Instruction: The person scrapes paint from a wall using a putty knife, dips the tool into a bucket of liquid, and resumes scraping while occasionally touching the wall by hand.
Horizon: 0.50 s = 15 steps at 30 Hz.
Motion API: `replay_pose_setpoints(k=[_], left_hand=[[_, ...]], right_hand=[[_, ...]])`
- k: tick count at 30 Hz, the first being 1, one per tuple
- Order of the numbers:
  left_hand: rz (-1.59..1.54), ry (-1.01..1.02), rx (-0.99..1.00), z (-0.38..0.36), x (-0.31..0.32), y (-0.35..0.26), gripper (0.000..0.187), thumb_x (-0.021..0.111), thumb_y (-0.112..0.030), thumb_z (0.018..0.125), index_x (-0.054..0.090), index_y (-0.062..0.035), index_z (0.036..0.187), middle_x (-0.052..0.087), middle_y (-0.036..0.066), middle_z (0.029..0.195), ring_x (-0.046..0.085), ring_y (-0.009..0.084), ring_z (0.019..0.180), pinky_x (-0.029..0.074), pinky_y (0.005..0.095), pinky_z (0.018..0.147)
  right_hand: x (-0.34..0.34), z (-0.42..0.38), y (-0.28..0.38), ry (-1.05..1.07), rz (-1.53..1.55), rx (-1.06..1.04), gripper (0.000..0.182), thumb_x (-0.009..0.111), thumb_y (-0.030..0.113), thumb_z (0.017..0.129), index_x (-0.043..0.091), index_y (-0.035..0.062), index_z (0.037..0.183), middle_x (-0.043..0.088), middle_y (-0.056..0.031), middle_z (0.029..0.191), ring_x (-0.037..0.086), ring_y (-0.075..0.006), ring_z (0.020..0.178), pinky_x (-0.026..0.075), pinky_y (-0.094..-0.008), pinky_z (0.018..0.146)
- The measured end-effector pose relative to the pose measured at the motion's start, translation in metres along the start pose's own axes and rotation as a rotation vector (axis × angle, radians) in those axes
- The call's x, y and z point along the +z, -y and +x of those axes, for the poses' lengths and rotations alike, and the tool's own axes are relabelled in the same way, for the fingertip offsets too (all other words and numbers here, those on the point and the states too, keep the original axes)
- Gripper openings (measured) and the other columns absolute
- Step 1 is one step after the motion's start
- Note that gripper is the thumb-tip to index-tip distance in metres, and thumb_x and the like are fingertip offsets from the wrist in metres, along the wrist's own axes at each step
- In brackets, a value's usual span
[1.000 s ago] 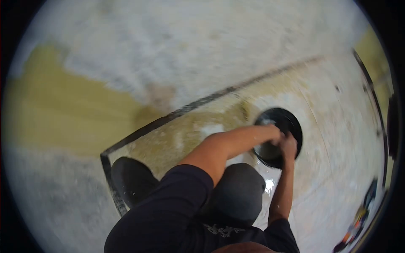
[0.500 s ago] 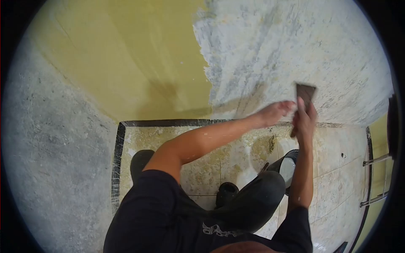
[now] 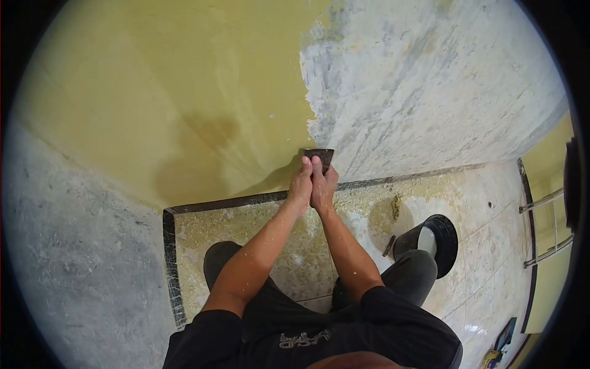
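Observation:
Both hands are closed around a dark scraper (image 3: 319, 154), its wide blade edge against the wall. My left hand (image 3: 301, 187) grips it from the left, thumb up along the tool. Pressed beside it, my right hand (image 3: 323, 183) wraps the handle, which the fingers hide. The blade meets the lower part of the wall where yellow paint (image 3: 246, 92) borders the stripped, whitish-grey surface (image 3: 405, 98). That border is ragged, with flaking edges above the blade.
A black bucket (image 3: 447, 246) with whitish liquid stands by my right knee, a dark-handled tool (image 3: 389, 246) beside it. Paint flakes litter the tiled floor (image 3: 283, 264). Bare grey wall (image 3: 86, 258) rises at left; metal rails (image 3: 544, 200) are at right.
The scraper has come from the right, off the wall, to the yellow paint's lower edge. My left hand, apart from it before, now grips it too. The view has shifted.

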<state>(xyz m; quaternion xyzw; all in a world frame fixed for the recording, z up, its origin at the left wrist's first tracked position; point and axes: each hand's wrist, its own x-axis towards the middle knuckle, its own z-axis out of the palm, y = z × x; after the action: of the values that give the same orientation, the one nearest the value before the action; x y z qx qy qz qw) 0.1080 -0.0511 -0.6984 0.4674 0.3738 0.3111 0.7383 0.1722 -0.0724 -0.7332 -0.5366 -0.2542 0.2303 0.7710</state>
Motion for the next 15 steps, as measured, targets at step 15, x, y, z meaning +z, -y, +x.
replay_pose_setpoints(k=[15], left_hand=[[-0.076,0.071,-0.213,0.016,0.009,-0.004,0.076,0.04,-0.064,0.091,0.046,-0.0013,0.133,0.049,0.016,0.132,0.045,0.0244,0.123,0.037,0.0434,0.101]], right_hand=[[-0.009,0.023,0.011,-0.048,-0.321,0.04,0.036,0.063,0.031,0.09,0.064,-0.0033,0.08,0.061,-0.0023,0.065,0.049,-0.0093,0.06,0.043,-0.0288,0.055]])
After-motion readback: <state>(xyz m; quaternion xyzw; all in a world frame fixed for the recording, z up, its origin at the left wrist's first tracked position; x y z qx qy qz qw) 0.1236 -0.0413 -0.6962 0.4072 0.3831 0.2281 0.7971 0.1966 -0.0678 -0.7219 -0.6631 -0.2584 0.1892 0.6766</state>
